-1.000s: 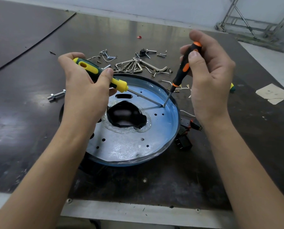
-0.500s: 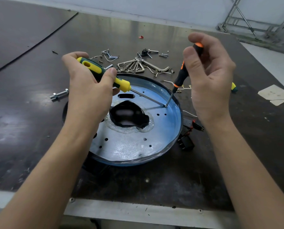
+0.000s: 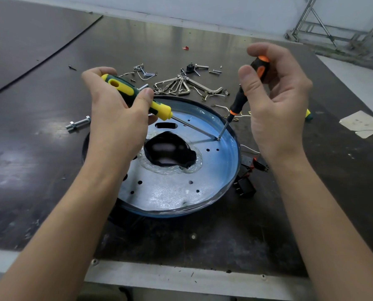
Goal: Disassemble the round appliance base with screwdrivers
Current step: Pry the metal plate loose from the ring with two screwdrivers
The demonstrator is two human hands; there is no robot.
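Observation:
The round appliance base (image 3: 172, 192), a shiny metal disc with a blue-tinted rim, small holes and a dark central opening, lies flat on the dark table. My left hand (image 3: 113, 118) grips a yellow-and-green screwdriver (image 3: 137, 95), its shaft slanting right and down. My right hand (image 3: 276, 101) holds a black-and-orange screwdriver (image 3: 240, 98) by the handle top, nearly upright. Both tips meet at one spot near the disc's right inner edge, just above two small holes.
Behind the disc lie hex keys (image 3: 181, 85), loose screws and wire clips. A bolt with a nut (image 3: 78, 124) lies at the left. Black switch parts with wires (image 3: 246, 183) sit by the disc's right rim. A paper scrap (image 3: 361, 124) lies far right.
My right thumb has slid down and come off the orange-capped handle, my fingers shifting round it. Both tips stay at the same spot on the disc. The left hand holds steady.

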